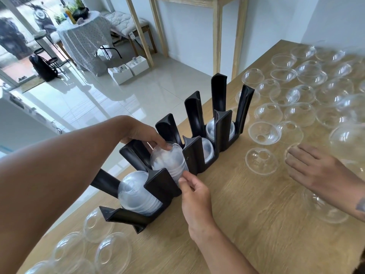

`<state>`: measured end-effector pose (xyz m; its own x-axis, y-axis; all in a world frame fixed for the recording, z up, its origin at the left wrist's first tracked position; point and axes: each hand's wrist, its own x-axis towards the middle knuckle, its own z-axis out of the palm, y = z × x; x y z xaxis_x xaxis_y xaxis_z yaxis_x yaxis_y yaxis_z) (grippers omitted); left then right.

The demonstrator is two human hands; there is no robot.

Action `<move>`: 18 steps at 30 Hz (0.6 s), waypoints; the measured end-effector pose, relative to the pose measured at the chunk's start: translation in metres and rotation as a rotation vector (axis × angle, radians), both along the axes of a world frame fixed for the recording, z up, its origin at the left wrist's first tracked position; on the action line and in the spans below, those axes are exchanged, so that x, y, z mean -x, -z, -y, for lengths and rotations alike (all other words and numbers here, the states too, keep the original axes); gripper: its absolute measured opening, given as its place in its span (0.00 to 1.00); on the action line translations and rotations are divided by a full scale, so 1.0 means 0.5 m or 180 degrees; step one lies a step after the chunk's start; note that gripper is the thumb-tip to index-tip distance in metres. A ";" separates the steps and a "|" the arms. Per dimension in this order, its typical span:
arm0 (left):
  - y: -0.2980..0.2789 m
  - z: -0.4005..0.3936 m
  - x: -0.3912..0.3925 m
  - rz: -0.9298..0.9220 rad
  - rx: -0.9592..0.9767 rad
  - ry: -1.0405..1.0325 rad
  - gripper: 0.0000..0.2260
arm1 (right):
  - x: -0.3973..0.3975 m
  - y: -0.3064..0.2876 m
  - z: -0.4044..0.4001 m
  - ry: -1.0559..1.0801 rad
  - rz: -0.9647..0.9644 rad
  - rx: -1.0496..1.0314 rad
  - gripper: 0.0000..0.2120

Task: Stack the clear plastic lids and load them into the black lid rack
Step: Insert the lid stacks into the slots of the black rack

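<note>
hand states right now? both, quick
Left hand: fingers curled on top of the lid stack in the black rack.
Right hand: thumb and fingers pinch the same stack's near side.

Light wooden table (246, 204) with black lid rack (189, 155) and scattered clear dome lids (262, 133) around it

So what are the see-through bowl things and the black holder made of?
The lids look like thin clear plastic: the table shows through them and they glint. The rack looks like matte black plastic, smooth and moulded, though that's a guess. The table looks like wood, with grain lines.
</note>
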<state>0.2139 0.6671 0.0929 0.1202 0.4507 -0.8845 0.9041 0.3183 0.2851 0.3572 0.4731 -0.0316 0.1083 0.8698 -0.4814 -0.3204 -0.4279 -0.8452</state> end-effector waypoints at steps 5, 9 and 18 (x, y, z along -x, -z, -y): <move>-0.003 0.004 -0.006 0.0067 -0.0077 0.0013 0.28 | -0.003 0.001 0.001 0.0115 -0.0073 0.0017 0.12; -0.008 0.004 -0.004 0.0160 0.0010 -0.0111 0.26 | -0.007 0.008 0.004 0.0251 -0.0181 0.0173 0.11; -0.016 0.006 -0.008 0.0318 0.0054 -0.0090 0.24 | -0.008 0.016 0.004 0.0065 -0.0136 0.0145 0.13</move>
